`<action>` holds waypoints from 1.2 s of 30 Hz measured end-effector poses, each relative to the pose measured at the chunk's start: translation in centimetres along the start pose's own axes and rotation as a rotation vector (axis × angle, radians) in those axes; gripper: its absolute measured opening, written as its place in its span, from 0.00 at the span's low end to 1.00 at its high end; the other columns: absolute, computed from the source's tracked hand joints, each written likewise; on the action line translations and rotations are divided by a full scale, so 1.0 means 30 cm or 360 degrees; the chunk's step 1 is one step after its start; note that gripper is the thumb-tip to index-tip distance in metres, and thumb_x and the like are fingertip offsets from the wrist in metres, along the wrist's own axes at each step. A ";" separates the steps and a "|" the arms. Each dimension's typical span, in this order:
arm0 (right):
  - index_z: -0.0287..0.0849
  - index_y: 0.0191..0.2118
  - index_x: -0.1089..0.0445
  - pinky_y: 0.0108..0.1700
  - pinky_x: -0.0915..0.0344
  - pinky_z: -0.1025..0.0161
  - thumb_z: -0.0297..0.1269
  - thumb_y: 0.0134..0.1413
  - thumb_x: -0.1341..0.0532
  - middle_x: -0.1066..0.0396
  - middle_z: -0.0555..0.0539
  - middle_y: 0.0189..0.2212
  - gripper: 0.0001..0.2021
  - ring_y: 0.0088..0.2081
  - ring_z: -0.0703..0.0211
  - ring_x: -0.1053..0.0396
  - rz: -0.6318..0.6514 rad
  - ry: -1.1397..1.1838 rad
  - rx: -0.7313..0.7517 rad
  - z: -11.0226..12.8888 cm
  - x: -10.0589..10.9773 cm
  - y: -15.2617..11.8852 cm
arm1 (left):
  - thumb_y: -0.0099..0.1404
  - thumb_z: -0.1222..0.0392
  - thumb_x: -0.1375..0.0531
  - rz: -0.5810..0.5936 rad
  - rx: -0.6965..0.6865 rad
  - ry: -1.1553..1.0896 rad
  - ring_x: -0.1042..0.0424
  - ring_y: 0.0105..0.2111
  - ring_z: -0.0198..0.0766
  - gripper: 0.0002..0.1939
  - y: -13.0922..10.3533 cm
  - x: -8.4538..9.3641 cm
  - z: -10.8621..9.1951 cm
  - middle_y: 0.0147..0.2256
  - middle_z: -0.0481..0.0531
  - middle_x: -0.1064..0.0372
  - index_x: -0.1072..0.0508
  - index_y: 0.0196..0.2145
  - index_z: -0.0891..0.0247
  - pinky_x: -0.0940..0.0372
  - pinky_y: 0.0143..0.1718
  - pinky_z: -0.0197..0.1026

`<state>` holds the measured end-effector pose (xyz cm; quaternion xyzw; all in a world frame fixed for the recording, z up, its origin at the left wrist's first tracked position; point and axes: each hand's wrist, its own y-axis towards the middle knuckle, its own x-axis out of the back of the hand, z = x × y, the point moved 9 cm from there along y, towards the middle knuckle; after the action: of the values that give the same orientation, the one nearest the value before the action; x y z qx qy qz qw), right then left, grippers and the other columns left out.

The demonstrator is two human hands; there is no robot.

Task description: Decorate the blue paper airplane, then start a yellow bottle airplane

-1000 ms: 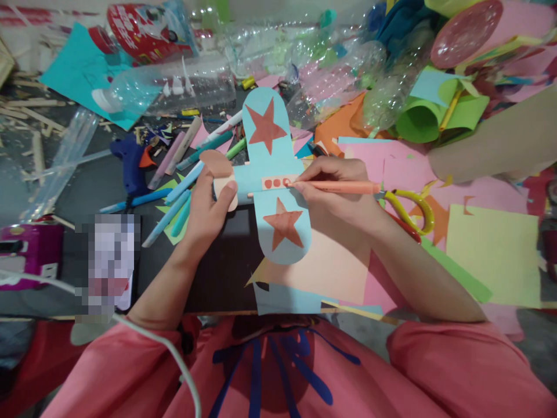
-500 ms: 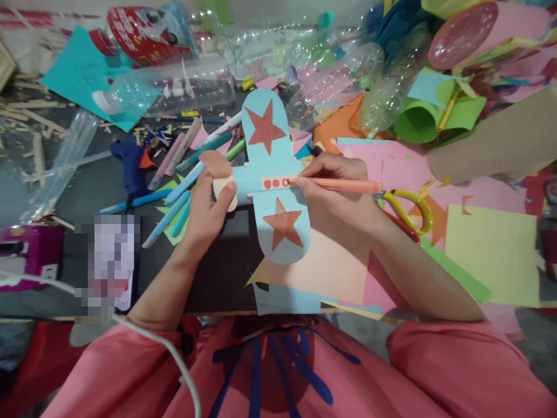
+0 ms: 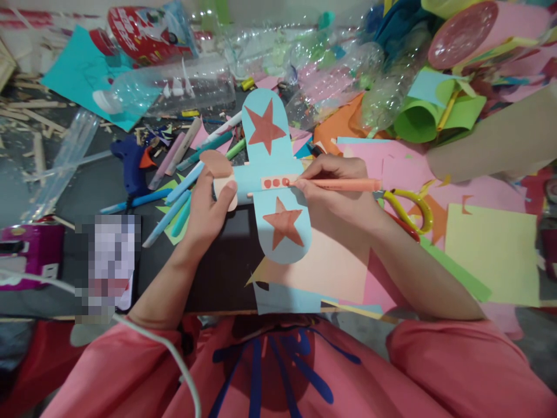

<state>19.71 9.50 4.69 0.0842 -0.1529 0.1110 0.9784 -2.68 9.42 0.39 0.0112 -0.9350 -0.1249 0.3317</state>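
A light blue paper airplane (image 3: 248, 177) with rounded wings lies crosswise in front of me, a reddish-brown star on each wing. My left hand (image 3: 209, 206) grips its left end by the peach and tan paper pieces, thumb on top. Between the wings runs a pale strip (image 3: 265, 183) with three red dots. My right hand (image 3: 337, 183) pinches an orange marker (image 3: 348, 184), its tip at the strip's right part, beside the third dot. The fingertips rest at the airplane's right side and partly cover it.
Markers (image 3: 174, 188), a blue glue gun (image 3: 130, 165) and a phone (image 3: 114, 255) lie to the left. Yellow-handled scissors (image 3: 411, 210) and coloured paper sheets (image 3: 491, 252) are on the right. Plastic bottles (image 3: 174, 87) and a cardboard tube (image 3: 496, 139) lie farther back.
The third dot on the strip looks more filled in with red. The marker tip has shifted very slightly; my left hand and the airplane stay in place.
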 end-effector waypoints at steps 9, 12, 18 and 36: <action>0.46 0.25 0.30 0.29 0.38 0.61 0.36 0.54 0.33 0.28 0.53 0.23 0.08 0.26 0.61 0.33 -0.0029 0.0078 0.0010 -0.002 -0.002 -0.001 | 0.68 0.44 0.47 -0.0013 -0.0029 -0.0045 0.27 0.51 0.52 0.17 0.001 0.001 -0.011 0.47 0.57 0.26 0.30 0.46 0.55 0.31 0.54 0.56; 0.46 0.24 0.31 0.29 0.38 0.61 0.37 0.53 0.33 0.28 0.53 0.23 0.10 0.27 0.61 0.33 -0.0001 0.0046 -0.0009 -0.002 -0.003 0.002 | 0.68 0.44 0.46 -0.0014 -0.0010 -0.0017 0.27 0.50 0.51 0.16 0.000 0.001 -0.003 0.46 0.55 0.26 0.31 0.46 0.54 0.31 0.54 0.55; 0.47 0.23 0.33 0.25 0.41 0.59 0.40 0.50 0.33 0.32 0.52 0.22 0.11 0.23 0.61 0.37 -0.0172 0.0145 -0.0063 -0.021 0.049 0.022 | 0.68 0.44 0.47 -0.0011 -0.0029 0.0005 0.27 0.50 0.50 0.15 0.000 0.000 -0.001 0.45 0.55 0.26 0.31 0.45 0.54 0.30 0.52 0.54; 0.45 0.24 0.33 0.28 0.41 0.62 0.38 0.53 0.33 0.31 0.53 0.23 0.11 0.26 0.63 0.36 -0.0089 0.0042 0.0020 -0.013 0.032 0.011 | 0.69 0.42 0.48 0.0005 -0.0022 0.0003 0.27 0.51 0.51 0.17 -0.003 -0.001 -0.001 0.47 0.55 0.26 0.32 0.48 0.54 0.30 0.53 0.54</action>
<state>20.63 10.07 4.68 0.0931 -0.1369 0.0857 0.9825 -2.66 9.33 0.36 0.0075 -0.9338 -0.1309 0.3329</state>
